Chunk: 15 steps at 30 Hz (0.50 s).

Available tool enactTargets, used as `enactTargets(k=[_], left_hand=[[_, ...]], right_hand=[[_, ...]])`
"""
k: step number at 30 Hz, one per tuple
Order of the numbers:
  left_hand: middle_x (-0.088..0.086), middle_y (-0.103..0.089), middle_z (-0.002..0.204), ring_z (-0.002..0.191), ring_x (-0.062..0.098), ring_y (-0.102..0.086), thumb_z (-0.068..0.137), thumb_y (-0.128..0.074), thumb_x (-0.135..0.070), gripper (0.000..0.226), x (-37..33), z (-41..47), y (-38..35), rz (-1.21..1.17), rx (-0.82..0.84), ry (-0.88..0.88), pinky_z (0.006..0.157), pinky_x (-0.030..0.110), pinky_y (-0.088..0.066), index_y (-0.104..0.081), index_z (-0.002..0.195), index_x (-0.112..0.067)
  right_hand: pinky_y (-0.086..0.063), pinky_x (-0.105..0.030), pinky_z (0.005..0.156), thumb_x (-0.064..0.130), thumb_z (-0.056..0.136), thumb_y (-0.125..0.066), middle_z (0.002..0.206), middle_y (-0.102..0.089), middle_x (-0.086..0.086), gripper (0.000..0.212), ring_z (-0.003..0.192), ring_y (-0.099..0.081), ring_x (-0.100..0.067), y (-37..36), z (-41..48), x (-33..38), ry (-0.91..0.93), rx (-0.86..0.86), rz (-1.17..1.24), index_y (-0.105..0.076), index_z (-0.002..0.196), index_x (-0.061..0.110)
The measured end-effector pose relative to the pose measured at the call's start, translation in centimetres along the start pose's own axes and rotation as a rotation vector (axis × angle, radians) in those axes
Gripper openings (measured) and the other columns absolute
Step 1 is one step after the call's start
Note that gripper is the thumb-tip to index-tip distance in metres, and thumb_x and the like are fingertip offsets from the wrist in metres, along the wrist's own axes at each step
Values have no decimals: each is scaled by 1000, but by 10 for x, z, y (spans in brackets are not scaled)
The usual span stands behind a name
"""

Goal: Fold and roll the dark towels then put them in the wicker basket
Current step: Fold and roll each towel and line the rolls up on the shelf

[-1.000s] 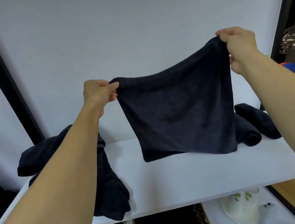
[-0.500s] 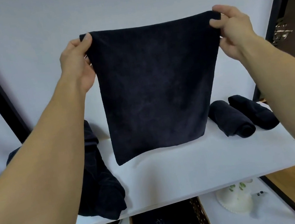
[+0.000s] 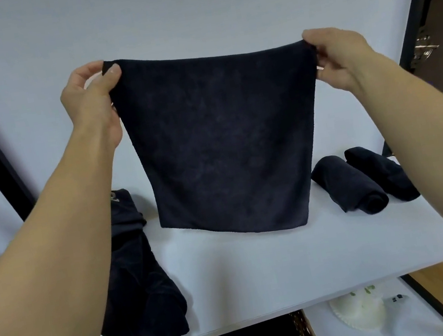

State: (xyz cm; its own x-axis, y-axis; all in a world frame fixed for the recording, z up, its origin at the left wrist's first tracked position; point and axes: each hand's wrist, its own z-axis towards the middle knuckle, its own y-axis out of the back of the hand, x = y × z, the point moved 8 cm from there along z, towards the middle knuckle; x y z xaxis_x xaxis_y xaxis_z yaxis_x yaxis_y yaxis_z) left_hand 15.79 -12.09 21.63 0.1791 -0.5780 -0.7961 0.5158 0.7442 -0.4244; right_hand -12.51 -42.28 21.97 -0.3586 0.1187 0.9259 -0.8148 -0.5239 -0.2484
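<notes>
A white surface (image 3: pixel 261 272) fronts a pale wall, with a loose towel pile (image 3: pixel 143 283) at lower left and two rolled towels (image 3: pixel 363 182) at right. Against half a second ago, the held dark towel (image 3: pixel 222 144) hangs lower. The left hand (image 3: pixel 91 98) and right hand (image 3: pixel 339 54) each hold a pinching grip on a top corner; the towel hangs flat at frame centre. The wicker basket (image 3: pixel 306 332) sits bottom centre.

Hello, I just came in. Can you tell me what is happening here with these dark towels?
A person holds one dark towel up by its top corners, left hand and right hand, spread flat above the white shelf. Two rolled towels lie on the shelf to the right, and a loose pile waits on the left. The wicker basket sits below the shelf, with dark cloth already inside.
</notes>
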Motion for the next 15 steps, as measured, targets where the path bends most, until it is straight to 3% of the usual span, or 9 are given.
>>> enactTargets(k=[4, 7, 10, 15], left_hand=[[10, -72, 105, 88, 19, -72, 83, -72, -1, 31, 3, 12, 5, 80, -3, -16, 79, 28, -59, -68, 111, -13], [9, -73, 100, 88, 16, -72, 82, -74, -4, 24, 11, 25, 8, 242, 1, -42, 80, 28, -59, -73, 106, -9], [2, -73, 85, 79, 12, -71, 81, -75, -8, 13, 12, 37, 7, 338, -12, -71, 80, 29, -60, -74, 93, -10], [-1, -71, 78, 74, 11, -69, 82, -71, -8, 7, -2, 42, -5, 333, -17, -125, 78, 32, -61, -71, 79, -15]], right_hand=[[-57, -27, 84, -7, 82, -68, 112, -68, -7, 35, 93, -69, -16, -5, 11, -1, 60, 112, 39, -66, 113, 9], [-55, -22, 85, -8, 79, -70, 103, -69, -7, 39, 98, -70, -18, -3, 19, 1, 184, 50, -188, -67, 115, 7], [-56, -22, 86, 3, 78, -76, 94, -65, -1, 28, 97, -68, -15, 0, 28, 6, 288, -37, -424, -73, 104, 14], [-58, -28, 83, 21, 80, -69, 91, -72, 3, 8, 88, -70, -11, 0, 33, 20, 399, -132, -516, -71, 87, 24]])
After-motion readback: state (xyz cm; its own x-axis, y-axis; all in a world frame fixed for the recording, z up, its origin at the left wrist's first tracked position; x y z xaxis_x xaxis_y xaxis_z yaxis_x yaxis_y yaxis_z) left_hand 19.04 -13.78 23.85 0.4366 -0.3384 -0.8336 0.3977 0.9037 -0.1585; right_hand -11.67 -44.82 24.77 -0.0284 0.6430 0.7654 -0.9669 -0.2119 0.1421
